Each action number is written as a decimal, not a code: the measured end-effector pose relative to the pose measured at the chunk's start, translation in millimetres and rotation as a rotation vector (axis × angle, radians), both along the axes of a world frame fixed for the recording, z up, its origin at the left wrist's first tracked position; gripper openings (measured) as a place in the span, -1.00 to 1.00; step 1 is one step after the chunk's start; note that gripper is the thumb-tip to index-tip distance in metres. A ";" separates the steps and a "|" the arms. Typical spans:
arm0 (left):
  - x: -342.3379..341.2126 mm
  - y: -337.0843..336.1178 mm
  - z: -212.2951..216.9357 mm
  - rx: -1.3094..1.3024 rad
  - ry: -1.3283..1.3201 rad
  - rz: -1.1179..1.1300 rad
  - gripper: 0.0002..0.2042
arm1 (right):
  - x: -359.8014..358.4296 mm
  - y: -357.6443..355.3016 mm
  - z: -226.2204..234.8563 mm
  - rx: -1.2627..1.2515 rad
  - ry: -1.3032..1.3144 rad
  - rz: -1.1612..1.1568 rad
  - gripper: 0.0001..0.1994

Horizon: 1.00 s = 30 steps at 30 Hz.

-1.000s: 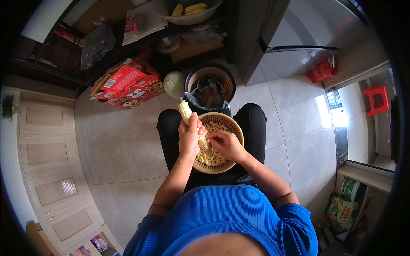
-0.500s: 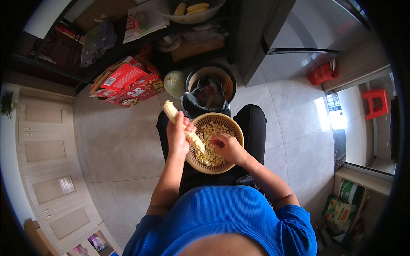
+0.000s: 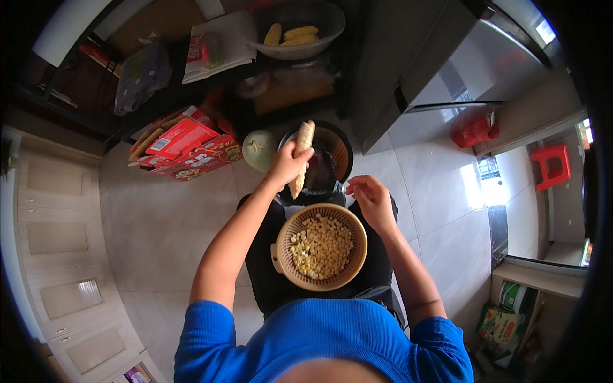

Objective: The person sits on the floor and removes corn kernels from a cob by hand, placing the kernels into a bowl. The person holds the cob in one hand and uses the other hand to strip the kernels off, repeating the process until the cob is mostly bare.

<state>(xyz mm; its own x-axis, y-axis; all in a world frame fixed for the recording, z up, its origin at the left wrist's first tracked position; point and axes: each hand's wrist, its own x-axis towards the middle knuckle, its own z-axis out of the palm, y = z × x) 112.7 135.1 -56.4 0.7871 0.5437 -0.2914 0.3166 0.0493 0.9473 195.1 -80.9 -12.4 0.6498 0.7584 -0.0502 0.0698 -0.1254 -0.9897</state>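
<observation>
My left hand (image 3: pixel 288 167) grips a stripped corn cob (image 3: pixel 302 153) and holds it out over a black bin (image 3: pixel 335 159) on the floor in front of my knees. A tan woven basket (image 3: pixel 287 249) rests on my lap, holding several loose corn kernels (image 3: pixel 322 246). My right hand (image 3: pixel 370 199) hovers just above the basket's far right rim, fingers loosely apart, holding nothing.
A pale green round melon (image 3: pixel 258 149) sits left of the bin. Red cartons (image 3: pixel 188 147) lie on the floor at the left. A bowl with corn cobs (image 3: pixel 300 32) stands on a dark shelf ahead. A red stool (image 3: pixel 552 166) is at the far right.
My left hand has lifted the cob off the basket and carried it forward over the bin. My right hand has let go of the cob and risen off the basket.
</observation>
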 end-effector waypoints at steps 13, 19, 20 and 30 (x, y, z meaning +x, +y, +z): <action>69.3 47.1 -210.3 -0.241 0.833 -0.159 -0.62 | 2.7 -19.3 -46.3 -0.241 0.113 0.080 -0.87; 26.6 49.4 -192.0 0.160 0.215 -0.180 -0.79 | -0.5 -5.6 -16.9 -0.157 0.189 0.104 -0.85; 27.6 41.1 -165.7 0.213 0.104 -0.195 -0.83 | -5.9 -7.6 -7.6 -0.203 0.049 0.230 -0.83; -46.9 -31.8 4.1 0.209 0.148 -0.572 -0.61 | -118.4 -35.9 -50.4 -0.511 -0.901 0.793 -0.52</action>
<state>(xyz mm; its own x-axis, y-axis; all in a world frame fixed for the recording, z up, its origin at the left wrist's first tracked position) 65.9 103.2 -52.3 0.9298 0.1059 -0.3525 0.3667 -0.3487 0.8625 76.7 -116.8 -62.7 -0.0071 0.9733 -0.2295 0.9079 -0.0899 -0.4093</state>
